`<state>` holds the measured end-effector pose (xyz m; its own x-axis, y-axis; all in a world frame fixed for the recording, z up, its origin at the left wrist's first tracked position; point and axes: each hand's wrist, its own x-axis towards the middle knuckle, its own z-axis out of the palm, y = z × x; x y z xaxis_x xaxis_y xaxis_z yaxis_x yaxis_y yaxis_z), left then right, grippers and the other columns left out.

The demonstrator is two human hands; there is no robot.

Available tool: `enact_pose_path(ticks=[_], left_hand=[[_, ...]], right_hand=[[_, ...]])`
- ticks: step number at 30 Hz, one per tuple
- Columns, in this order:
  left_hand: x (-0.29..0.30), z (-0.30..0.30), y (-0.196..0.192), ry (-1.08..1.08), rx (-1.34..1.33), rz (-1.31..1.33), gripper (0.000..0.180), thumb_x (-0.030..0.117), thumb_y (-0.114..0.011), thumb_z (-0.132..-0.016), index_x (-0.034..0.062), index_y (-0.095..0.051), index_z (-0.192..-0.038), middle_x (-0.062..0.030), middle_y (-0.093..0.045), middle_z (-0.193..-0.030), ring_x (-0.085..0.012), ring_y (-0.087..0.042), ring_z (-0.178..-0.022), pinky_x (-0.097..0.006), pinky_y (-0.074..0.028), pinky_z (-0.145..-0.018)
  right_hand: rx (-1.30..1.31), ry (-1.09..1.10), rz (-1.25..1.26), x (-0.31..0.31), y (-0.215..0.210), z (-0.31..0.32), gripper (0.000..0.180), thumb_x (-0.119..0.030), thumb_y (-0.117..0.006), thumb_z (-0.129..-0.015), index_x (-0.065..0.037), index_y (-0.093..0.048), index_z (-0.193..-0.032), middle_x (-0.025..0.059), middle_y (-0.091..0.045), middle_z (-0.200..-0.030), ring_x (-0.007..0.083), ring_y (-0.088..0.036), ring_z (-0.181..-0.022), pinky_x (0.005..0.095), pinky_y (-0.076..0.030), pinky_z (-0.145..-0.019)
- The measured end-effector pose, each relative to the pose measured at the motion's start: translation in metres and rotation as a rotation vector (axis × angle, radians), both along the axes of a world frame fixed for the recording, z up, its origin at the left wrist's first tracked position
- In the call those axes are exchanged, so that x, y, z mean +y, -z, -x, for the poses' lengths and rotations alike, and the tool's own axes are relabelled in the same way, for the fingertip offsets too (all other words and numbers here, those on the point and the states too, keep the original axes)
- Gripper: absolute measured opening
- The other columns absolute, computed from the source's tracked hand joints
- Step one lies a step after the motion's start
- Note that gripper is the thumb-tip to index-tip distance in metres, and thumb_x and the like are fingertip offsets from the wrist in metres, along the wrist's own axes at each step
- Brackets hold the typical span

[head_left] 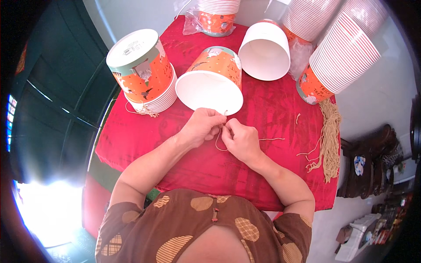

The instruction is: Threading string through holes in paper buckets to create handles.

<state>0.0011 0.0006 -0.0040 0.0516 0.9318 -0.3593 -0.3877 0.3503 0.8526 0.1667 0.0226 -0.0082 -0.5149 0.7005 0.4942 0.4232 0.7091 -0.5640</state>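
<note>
While both hands are meeting over the near-middle of the red tablecloth (188, 168), the left hand (204, 127) is pinching a thin tan cord (272, 139) between thumb and index finger. The right hand (242, 139) is curling its fingers together on the same cord; exact contact is hidden. One loop is hanging on the near side of the fingers, one tail is trailing right. Just beyond the fingertips, the orange printed bucket (212, 79) is lying on its side, mouth facing near, long axis running near to far and tilting slightly right. Its near rim is sitting right at the fingers; the left hand is nearer, overlapping the rim, touch unclear. Right, a cord bundle (330, 140) is draping along the table edge. Farther left, an upside-down bucket stack (142, 72) is standing; farther right, a white-mouthed bucket (264, 55) is lying and a tall bucket stack (340, 61) is leaning.
</note>
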Motion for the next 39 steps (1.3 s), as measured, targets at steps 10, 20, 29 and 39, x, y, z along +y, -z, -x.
enact_pose_path(ticks=[10, 20, 29, 39], left_hand=[[-0.001, -0.001, -0.003, 0.012, -0.059, -0.038, 0.013, 0.01, -0.062, -0.09, 0.0029, -0.062, -0.079, -0.0014, -0.056, -0.065, -0.0051, -0.041, -0.047, -0.021, -0.022, -0.037], [-0.001, -0.002, -0.002, 0.031, -0.014, -0.066, 0.011, 0.012, -0.059, -0.095, 0.003, -0.059, -0.087, -0.0014, -0.055, -0.068, -0.0054, -0.043, -0.048, -0.019, -0.026, -0.037], [-0.007, -0.025, -0.007, 0.16, -0.055, -0.113, 0.011, 0.012, -0.059, -0.096, 0.0017, -0.059, -0.091, -0.0024, -0.055, -0.071, -0.0056, -0.043, -0.051, -0.019, -0.025, -0.04], [-0.01, -0.022, 0.0, 0.171, -0.071, -0.108, 0.01, 0.013, -0.06, -0.094, 0.0044, -0.061, -0.09, -0.0015, -0.058, -0.073, -0.0057, -0.047, -0.052, -0.02, -0.027, -0.04]], right_hand=[[0.073, -0.042, 0.199, 0.003, 0.0, -0.001, 0.024, -0.021, -0.066, -0.088, -0.001, -0.058, -0.076, 0.0181, -0.063, -0.064, 0.0349, -0.064, -0.056, 0.0438, -0.048, -0.049], [0.124, -0.056, 0.076, 0.006, -0.004, -0.003, 0.025, -0.015, -0.062, -0.09, -0.001, -0.053, -0.071, 0.0197, -0.057, -0.06, 0.0363, -0.06, -0.053, 0.0434, -0.045, -0.046], [0.215, 0.026, 0.41, 0.013, -0.019, -0.034, 0.017, -0.01, -0.056, -0.09, 0.003, -0.06, -0.08, 0.0175, -0.058, -0.062, 0.0229, -0.058, -0.053, 0.0363, -0.045, -0.052], [0.192, 0.038, 0.67, -0.011, -0.019, -0.043, 0.022, -0.013, -0.048, -0.097, 0.003, -0.061, -0.106, 0.0058, -0.064, -0.079, 0.0098, -0.057, -0.062, 0.0265, -0.046, -0.056]])
